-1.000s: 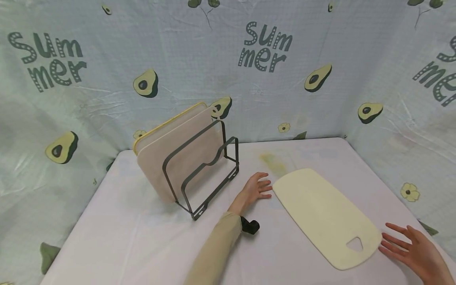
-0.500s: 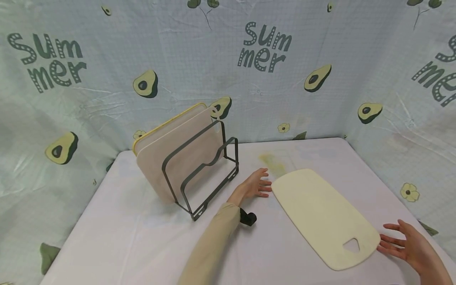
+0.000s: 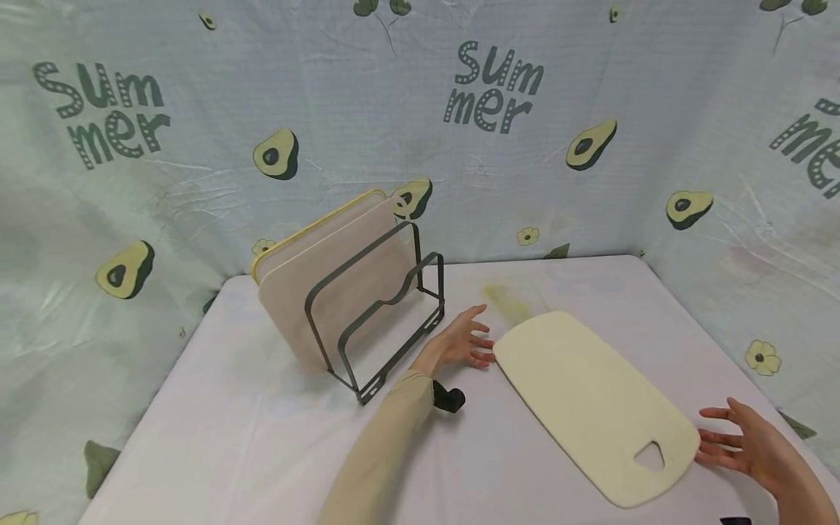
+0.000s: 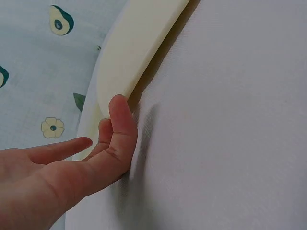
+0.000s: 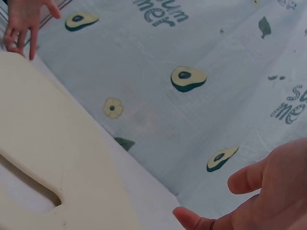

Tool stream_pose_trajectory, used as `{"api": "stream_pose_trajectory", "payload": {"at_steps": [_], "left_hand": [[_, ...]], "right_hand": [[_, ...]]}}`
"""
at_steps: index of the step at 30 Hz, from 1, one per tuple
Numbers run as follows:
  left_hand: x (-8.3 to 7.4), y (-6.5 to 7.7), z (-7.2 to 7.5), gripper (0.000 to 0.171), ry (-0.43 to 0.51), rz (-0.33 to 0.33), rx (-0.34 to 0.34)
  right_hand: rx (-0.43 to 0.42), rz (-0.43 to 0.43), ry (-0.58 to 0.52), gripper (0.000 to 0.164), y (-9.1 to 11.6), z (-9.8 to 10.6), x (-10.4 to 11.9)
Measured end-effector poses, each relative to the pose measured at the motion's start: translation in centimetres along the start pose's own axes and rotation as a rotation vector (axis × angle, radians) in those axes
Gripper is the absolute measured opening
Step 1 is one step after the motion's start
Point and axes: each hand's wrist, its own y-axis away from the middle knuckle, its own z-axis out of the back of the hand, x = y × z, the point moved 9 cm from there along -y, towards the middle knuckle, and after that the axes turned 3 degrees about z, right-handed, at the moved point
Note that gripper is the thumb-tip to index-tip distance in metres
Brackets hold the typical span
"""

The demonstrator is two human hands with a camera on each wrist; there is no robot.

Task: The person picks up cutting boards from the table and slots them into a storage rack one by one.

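A cream cutting board (image 3: 590, 401) with a cut-out handle hole lies slantwise between my two hands in the head view. My left hand (image 3: 464, 341) is at its far left end, fingertips right at the rim and thumb spread away. In the left wrist view the fingers (image 4: 122, 124) meet the board's end (image 4: 136, 43), and a dark shadow runs beneath its edge. At the handle end, my right hand (image 3: 748, 448) has its lower fingertips against the rim, thumb raised. The right wrist view shows the board (image 5: 62, 143) with its hole, beside the right hand (image 5: 273, 191).
A dark metal rack (image 3: 387, 299) stands left of my left hand, holding a pinkish board (image 3: 354, 270) and a yellow-rimmed board (image 3: 315, 222), both leaning. Behind the white-covered table (image 3: 216, 423) hangs an avocado-print sheet (image 3: 367, 109).
The cutting board has slid slightly to the left between my hands. Both hands have shifted left a little with it. The rack and its boards stay put; the head view has turned slightly.
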Motion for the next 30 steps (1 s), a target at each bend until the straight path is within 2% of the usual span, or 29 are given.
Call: {"api": "stream_pose_trajectory", "payload": {"at_steps": [6, 14, 21, 25, 30], "left_hand": [[0.3, 0.8, 0.6, 0.075, -0.039, 0.015, -0.02], [0.5, 1.5, 0.4, 0.071, -0.058, 0.004, -0.017], [0.6, 1.5, 0.3, 0.065, -0.076, -0.01, -0.012], [0.7, 1.4, 0.4, 0.062, -0.084, -0.014, -0.02], [0.8, 1.8, 0.8, 0.06, -0.074, -0.017, -0.02]], "right_hand": [[0.039, 0.019, 0.037, 0.053, -0.3, -0.6, 1.0], [0.071, 0.058, 0.086, 0.049, -0.6, -0.9, 2.1], [0.164, 0.084, 0.15, 0.057, -0.9, -1.6, 2.8], [0.177, 0.078, 0.178, 0.064, -1.3, -1.5, 2.7], [0.231, 0.055, 0.144, 0.064, -1.7, -1.8, 2.9]]}}
